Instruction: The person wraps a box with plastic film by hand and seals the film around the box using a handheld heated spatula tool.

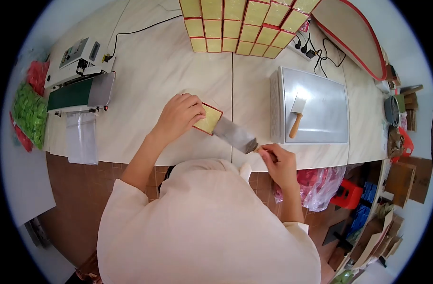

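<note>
My left hand (179,114) is closed around the upper left side of a small yellow box (208,119) with red edges, over the table. In my right hand (280,163) is the wooden handle of a scraper (233,134), pinched between thumb and fingers. The scraper's broad metal blade points up and left, its end meeting the box's lower right edge. Whether the blade is under the box or pressed to its side, I cannot tell. A second scraper (297,115) with a wooden handle lies on a flat metal-topped plate unit (324,109) to the right.
Stacked yellow boxes (235,28) with red edges stand at the back of the table. To the left are a machine with a green belt (69,96) and clear plastic bags (82,137) over the table edge. Cables and a power strip (302,47) lie behind the plate unit.
</note>
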{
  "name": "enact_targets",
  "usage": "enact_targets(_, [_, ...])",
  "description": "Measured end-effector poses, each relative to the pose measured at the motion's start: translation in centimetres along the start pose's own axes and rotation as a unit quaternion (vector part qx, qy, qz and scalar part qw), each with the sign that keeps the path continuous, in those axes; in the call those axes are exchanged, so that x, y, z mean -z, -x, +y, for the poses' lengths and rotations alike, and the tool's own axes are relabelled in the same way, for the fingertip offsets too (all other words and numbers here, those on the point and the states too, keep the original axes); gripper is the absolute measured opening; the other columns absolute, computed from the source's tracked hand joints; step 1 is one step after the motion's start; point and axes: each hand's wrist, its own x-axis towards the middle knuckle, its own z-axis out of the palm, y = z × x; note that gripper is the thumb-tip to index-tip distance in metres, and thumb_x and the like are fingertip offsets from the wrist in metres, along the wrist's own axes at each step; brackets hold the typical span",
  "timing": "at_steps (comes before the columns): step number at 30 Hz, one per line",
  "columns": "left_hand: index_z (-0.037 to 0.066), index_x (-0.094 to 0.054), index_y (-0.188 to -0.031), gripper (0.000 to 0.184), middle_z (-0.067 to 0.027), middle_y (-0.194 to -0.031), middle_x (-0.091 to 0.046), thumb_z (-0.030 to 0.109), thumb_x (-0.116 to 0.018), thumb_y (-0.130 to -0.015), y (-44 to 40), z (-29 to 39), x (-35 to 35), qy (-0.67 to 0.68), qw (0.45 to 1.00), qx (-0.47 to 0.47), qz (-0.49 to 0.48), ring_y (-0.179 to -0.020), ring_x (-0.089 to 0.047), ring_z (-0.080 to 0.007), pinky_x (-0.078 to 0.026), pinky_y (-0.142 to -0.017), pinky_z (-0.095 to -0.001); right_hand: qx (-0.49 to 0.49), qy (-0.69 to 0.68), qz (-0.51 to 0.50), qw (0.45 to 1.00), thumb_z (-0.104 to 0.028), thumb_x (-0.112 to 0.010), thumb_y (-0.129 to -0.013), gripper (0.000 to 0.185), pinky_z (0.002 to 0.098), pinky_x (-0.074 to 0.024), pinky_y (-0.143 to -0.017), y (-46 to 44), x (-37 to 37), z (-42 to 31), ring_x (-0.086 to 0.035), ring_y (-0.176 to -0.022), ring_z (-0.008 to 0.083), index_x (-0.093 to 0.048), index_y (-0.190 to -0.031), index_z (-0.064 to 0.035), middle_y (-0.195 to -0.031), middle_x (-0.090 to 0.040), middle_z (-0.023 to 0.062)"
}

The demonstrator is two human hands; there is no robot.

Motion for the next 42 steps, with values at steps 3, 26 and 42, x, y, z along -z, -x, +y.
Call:
enact_targets(3, [0.009,-0.062,-0.079,0.011,-0.0018,-0.087,-0.058,0.014,-0.072,-0.079,-0.4,-0.3,-0.2,-0.023,1.0,-0.005,-0.013,-0.088,-0.056,-0.0228,-0.044,-0.078,-0.0367,0.034,-0.013,-0.027,0.999,-0.016,-0.075,-0.085,0.016,0.0283,-0.0415,-0.045,-0.4,-1.3,-0.5,-0.053,-0.046,0.0161,-0.067,-0.087,-0.0027,-0.058,-0.058,0.0077])
enact_targets(26, [0.012,-0.065,-0.096,0.022,-0.0022,-0.105,-0.061,0.02,-0.074,-0.078,-2.9,0.6,0.8,-0.036,0.996,-0.01,0.081,-0.105,-0.058,-0.024,-0.043,-0.095,-0.0425,0.12,0.07,-0.01,0.99,-0.023,-0.071,-0.088,0.022,0.0338,-0.0397,-0.044,-5.0,-3.5,-1.0,-0.055,-0.048,0.0238,-0.06,-0.078,-0.0064,-0.061,-0.06,0.0061])
enact_targets(42, [0.011,-0.067,-0.095,0.023,-0.0015,-0.093,-0.063,0.022,-0.076,-0.076,-3.8,-0.9,1.3,0.015,1.0,-0.005,-0.022,-0.102,-0.057,-0.0219,-0.036,-0.106,-0.0434,0.141,0.086,-0.036,0.986,-0.027,-0.069,-0.089,0.026,0.0355,-0.0407,-0.044,-5.3,-3.3,-0.8,-0.054,-0.048,0.0255,-0.057,-0.077,-0.0076,-0.057,-0.057,0.0063])
